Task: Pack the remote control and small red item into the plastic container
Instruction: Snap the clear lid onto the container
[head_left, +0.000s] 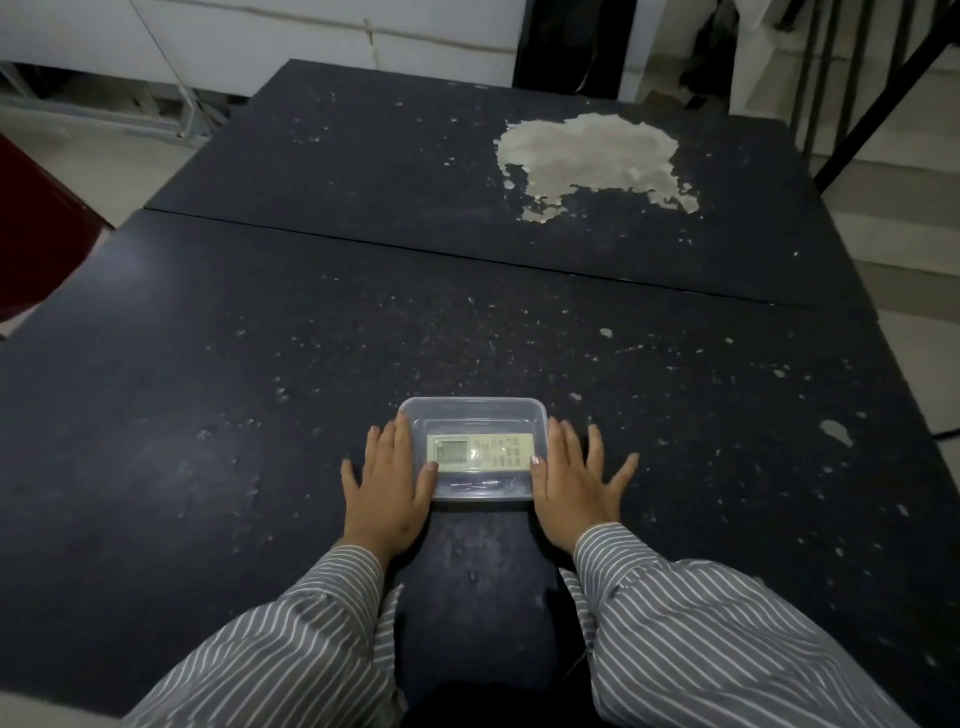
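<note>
Task judged near done. Left hand (387, 488) was laid flat on the desk (208, 415), fingers spread, its grip wide and holding nothing, thumb touching the left wall of the plastic container (474, 410). Inside the container the remote control (480, 452) was seen lying lengthwise, display to the left; a lid appeared fitted. A faint reddish shape (475, 485) near the front wall was possibly the small red item; not confirmed. Right hand (576, 493) mirrored the left, flat, splayed, empty, thumb at the right wall.

clear container (472, 410), white remote (480, 452), grey-striped sleeves (291, 644), black table (208, 364)
</note>
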